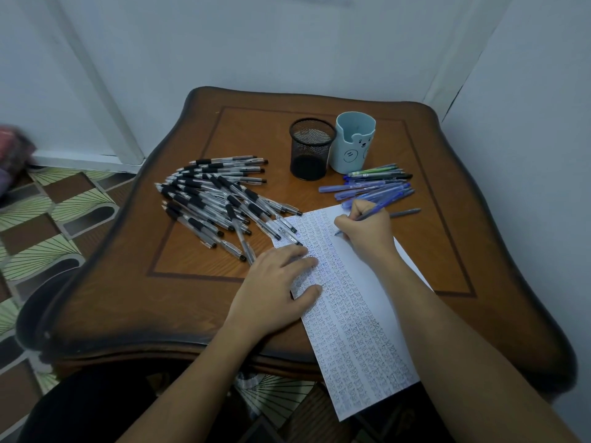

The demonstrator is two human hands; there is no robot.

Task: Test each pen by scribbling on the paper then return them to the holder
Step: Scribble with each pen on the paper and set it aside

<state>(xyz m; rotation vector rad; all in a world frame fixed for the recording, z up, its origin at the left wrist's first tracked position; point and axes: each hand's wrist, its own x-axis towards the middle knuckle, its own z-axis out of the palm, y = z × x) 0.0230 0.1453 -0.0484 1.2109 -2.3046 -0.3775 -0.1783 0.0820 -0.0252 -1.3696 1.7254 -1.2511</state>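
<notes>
The right hand [367,233] grips a blue pen [374,213], tip maybe touching the paper [361,314]. The left hand [278,282] lies flat (fingers [303,262] straight) on it.

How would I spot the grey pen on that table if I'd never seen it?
On the table, a pale blue bear cup stands at the far side, a bunch of blue pens before it. Nearer than the bunch, beside the right hand that writes with a blue pen, lies the grey pen: alone, grey where its neighbours are blue.
</notes>
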